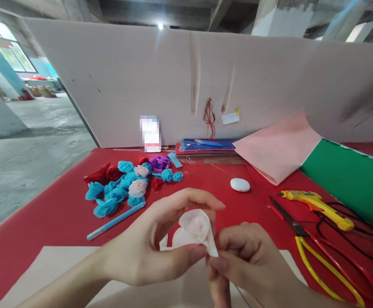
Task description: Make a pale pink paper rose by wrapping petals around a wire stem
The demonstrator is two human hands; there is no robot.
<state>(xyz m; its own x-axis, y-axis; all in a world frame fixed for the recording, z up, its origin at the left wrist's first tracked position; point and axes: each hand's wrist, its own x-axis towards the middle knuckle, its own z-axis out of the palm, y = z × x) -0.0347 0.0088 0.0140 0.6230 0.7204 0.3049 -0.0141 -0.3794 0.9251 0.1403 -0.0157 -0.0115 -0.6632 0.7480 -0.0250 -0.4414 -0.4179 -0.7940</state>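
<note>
A pale pink paper rose (195, 229) is held between both hands above the red table (45, 222). My left hand (154, 248) curls around it, thumb below and fingers arched over the top. My right hand (247, 256) pinches the rose's loose paper edge at its lower right. Beyond them lies a pile of finished paper roses (125, 186), mostly blue, with red, white and purple ones among them.
A blue paper stick (115, 221) lies beside the pile. A white oval object (240, 185), a yellow glue gun (317, 206) and yellow-handled scissors (314, 252) lie at the right. Pink paper (276, 147) and green paper (350, 179) lean by the back board.
</note>
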